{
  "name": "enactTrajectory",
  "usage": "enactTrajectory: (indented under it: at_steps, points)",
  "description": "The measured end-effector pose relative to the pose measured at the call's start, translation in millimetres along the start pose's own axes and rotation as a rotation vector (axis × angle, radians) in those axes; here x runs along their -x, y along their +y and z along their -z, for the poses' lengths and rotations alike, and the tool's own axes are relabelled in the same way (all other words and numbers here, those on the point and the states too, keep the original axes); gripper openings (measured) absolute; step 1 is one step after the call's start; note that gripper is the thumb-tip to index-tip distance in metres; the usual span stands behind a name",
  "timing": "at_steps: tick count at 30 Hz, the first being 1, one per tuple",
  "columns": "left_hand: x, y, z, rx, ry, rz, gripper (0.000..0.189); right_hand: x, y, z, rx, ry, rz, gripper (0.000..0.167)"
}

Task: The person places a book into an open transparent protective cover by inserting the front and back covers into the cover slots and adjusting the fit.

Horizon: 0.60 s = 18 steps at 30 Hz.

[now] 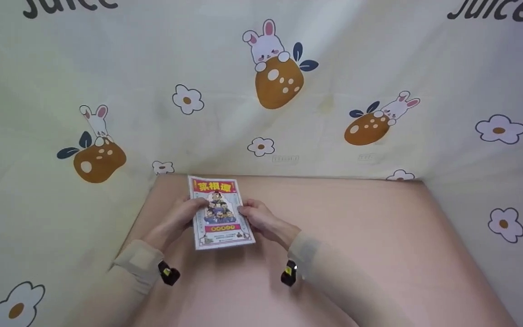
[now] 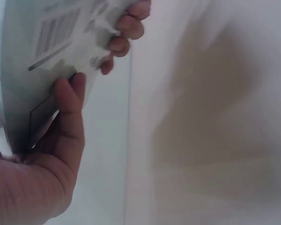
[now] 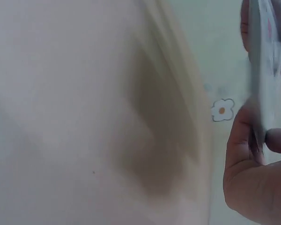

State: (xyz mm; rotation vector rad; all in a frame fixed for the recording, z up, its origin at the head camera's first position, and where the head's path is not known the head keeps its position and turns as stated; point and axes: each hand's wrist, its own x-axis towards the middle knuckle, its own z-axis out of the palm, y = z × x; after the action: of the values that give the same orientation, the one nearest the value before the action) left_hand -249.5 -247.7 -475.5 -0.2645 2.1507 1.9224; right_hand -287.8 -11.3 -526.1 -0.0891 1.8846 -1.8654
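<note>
A thin book [image 1: 221, 213] with a red title band, yellow lettering and cartoon figures is held up above the table, its cover facing the head camera. My left hand [image 1: 180, 219] grips its left edge, thumb lying over the cover. On the opposite edge, my right hand [image 1: 263, 220] pinches the book with the thumb in front and fingers behind. From the left wrist, the back cover [image 2: 51, 47] shows a barcode, with fingertips of both hands against it. The right wrist view catches the book [image 3: 261, 70] nearly edge-on, between thumb and fingers.
Below the hands spreads a pale pinkish table [image 1: 357, 245], with shadows of the hands and book on it. A cream curtain [image 1: 152, 59] printed with rabbits, fruit and flowers stands around its back and sides. Small black devices [image 1: 168, 273] are strapped at both wrists.
</note>
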Motion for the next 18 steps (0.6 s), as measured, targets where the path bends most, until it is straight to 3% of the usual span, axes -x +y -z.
enactTrajectory:
  at_steps: [9,13,18]
  points:
    - [-10.0,-13.2,-18.5,0.081,0.065,-0.033,0.052,9.4,-10,21,-0.012,0.087,0.095,0.019]
    - [-7.6,-21.8,-26.1,0.084,0.095,-0.037,0.045,15.5,-5,31,-0.009,0.072,0.086,0.022]
    - [-3.3,-29.3,-37.0,0.111,0.075,-0.022,0.041,26.5,1,44,0.021,0.046,0.075,0.028]
